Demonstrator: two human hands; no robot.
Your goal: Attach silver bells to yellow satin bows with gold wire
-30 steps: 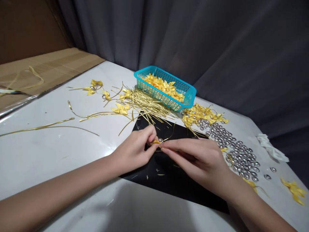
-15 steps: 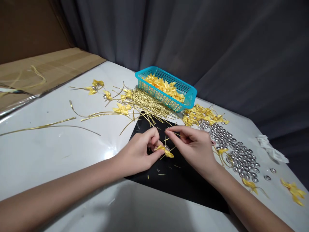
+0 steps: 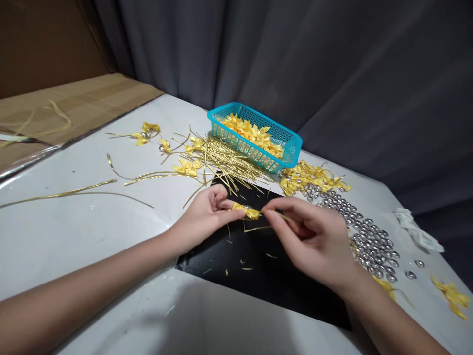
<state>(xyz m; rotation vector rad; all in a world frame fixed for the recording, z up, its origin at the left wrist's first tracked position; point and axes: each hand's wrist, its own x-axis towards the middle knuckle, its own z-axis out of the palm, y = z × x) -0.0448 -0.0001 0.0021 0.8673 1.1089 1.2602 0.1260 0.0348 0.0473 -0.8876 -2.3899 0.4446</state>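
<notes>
Between my two hands, over a black mat (image 3: 258, 266), is a small yellow ribbon flower (image 3: 252, 213) with a silvery bead near its middle. My left hand (image 3: 210, 209) pinches the flower's left side between thumb and fingers. At its right side, my right hand (image 3: 310, 236) pinches a thin gold cord (image 3: 283, 215) between thumb and forefinger. Another gold strand (image 3: 256, 229) juts out below the flower. Part of the flower is hidden by my left fingertips.
A turquoise basket (image 3: 295, 148) of yellow ribbon pieces stands at the back. Beside it lie a heap of gold cords (image 3: 229, 160) and several ribbon flowers (image 3: 186, 167). Silver beads (image 3: 369, 241) spread at the right, near a crumpled white cloth (image 3: 417, 229). Cardboard (image 3: 92, 98) lies far left.
The flower has moved slightly up and left with my left hand. My right hand has shifted right and down, and its cord now runs out to the flower's right instead of upward.
</notes>
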